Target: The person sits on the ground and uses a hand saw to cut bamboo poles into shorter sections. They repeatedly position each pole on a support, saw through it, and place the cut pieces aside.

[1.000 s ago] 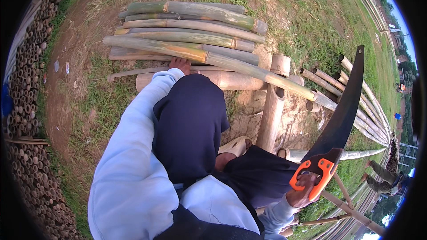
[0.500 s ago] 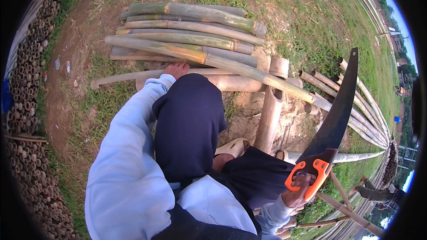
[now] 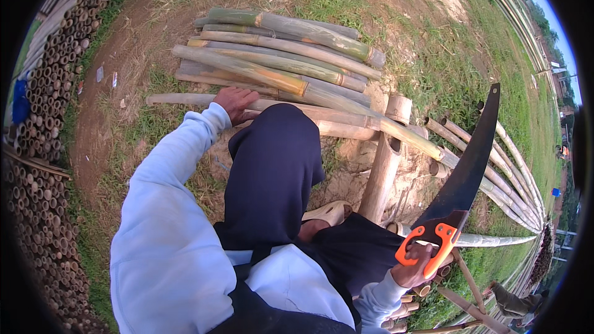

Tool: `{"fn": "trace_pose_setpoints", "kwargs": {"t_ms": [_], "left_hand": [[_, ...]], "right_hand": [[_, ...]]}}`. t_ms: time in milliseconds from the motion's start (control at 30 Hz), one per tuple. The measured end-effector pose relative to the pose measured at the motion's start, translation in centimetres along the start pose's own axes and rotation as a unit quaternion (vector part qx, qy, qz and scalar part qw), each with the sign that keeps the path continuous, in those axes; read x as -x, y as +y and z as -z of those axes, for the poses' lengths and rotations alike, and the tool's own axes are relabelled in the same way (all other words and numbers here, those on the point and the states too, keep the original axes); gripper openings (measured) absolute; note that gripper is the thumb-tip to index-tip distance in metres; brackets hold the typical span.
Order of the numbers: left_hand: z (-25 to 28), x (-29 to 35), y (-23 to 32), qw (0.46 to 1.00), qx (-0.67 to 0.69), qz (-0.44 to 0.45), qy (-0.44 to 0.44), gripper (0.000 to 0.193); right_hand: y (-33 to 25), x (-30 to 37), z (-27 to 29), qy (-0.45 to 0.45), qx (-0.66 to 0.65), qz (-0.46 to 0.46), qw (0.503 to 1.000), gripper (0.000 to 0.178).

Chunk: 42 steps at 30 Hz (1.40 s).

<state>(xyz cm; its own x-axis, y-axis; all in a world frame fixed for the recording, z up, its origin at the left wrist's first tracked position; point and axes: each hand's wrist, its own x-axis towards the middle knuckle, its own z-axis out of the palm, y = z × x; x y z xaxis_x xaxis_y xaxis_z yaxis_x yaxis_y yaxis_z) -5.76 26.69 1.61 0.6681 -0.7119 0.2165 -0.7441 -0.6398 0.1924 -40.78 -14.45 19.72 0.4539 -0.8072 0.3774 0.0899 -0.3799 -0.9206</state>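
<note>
My right hand (image 3: 413, 266) is closed round the orange handle of a handsaw (image 3: 465, 176). Its long, dark, curved blade points up and away, off to the right, clear of any bamboo. Over on the left, my left hand (image 3: 235, 104) grips a pale bamboo pole (image 3: 179, 98) with bent fingers, just beyond my raised knee. Part of that pole is hidden by the hand and knee. A longer green-brown pole (image 3: 346, 111) slants across a short upright bamboo post (image 3: 398, 109). A thick bamboo log (image 3: 378, 179) runs from the post toward my sandalled foot.
Several cut green bamboo lengths (image 3: 278, 43) lie stacked on the ground ahead. More poles (image 3: 489, 161) fan out at the right. A large pile of bamboo ends (image 3: 46, 210) lines the left side. At the lower right, part of another person (image 3: 516, 302) shows near crossed bamboo supports.
My left hand has shifted left along the pale pole and shows more fully. The saw stays nearly still in my right hand. The whole view has moved slightly.
</note>
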Motion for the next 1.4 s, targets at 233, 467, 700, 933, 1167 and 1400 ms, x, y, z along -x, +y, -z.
{"fn": "trace_pose_setpoints", "kwargs": {"t_ms": [233, 467, 700, 933, 1167, 1400], "left_hand": [[2.9, -9.5, -0.7, 0.996, -0.034, -0.078, 0.042, 0.059], [1.5, -10.5, -4.9, 0.997, -0.031, -0.064, 0.041, 0.061], [0.1, -10.4, -3.3, 0.997, -0.017, -0.069, -0.011, 0.062], [-3.7, -10.1, -4.3, 0.998, -0.009, 0.045, -0.030, 0.069], [-3.1, -13.4, -2.1, 0.984, 0.013, 0.101, -0.143, 0.077], [-2.7, -13.8, -1.7, 0.974, 0.027, 0.102, -0.201, 0.080]], "right_hand": [[-0.4, 0.0, 1.0, 0.004, 0.045, 0.020, 0.999, 0.042], [0.5, 1.0, 2.1, 0.040, 0.022, -0.018, 0.999, 0.036], [0.3, 0.4, 0.5, 0.004, 0.032, 0.001, 0.999, 0.027], [0.1, 0.5, -3.2, -0.086, -0.010, -0.112, 0.990, 0.007], [2.4, 2.4, -5.6, -0.139, -0.001, -0.184, 0.973, 0.016], [6.1, 4.3, -7.6, -0.166, 0.016, -0.197, 0.966, 0.016]]}}
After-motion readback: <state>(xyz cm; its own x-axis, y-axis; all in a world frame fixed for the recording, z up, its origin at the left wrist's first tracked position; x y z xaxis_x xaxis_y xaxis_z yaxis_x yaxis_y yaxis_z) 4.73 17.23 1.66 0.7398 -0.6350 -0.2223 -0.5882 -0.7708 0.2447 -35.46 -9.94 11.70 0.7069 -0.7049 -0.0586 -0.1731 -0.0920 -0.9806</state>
